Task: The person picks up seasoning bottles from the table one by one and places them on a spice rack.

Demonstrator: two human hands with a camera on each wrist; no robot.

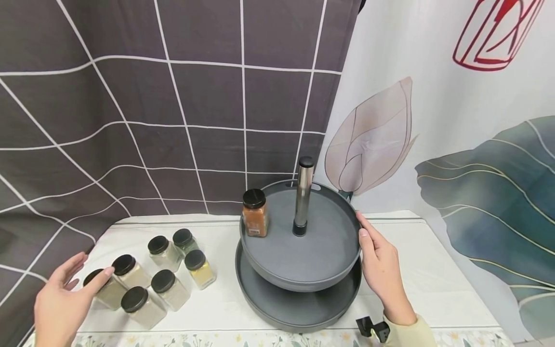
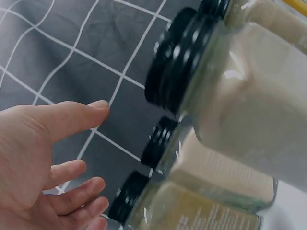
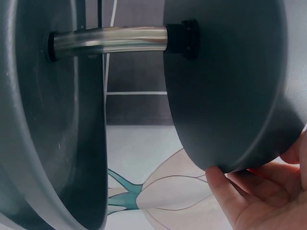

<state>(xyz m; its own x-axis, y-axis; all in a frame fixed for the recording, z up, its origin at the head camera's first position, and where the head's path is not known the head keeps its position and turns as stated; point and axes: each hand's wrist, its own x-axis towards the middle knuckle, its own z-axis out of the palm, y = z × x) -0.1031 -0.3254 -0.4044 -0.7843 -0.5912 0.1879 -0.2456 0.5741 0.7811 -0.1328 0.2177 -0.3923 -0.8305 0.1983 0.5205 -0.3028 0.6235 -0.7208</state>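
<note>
My left hand (image 1: 65,301) reaches in beside a group of spice jars (image 1: 145,311) with black lids, its thumb and fingers spread near the leftmost jar (image 1: 112,294). In the left wrist view a gap shows between that hand (image 2: 57,163) and the black lids (image 2: 128,196). On the right, my right hand (image 1: 381,258) holds the rim of the upper tray (image 1: 323,255) of a grey two-tier round rack. The right wrist view shows its fingers (image 3: 230,196) at the tray's underside edge. One jar of orange-red spice (image 1: 256,219) stands on the upper tray's left side.
The lower tray (image 1: 299,313) sits on the white table cover (image 1: 217,313). A metal post (image 1: 304,193) with a black cap rises from the upper tray. Behind hang a dark grid-patterned cloth (image 1: 208,96) and a white leaf-printed cloth (image 1: 433,120).
</note>
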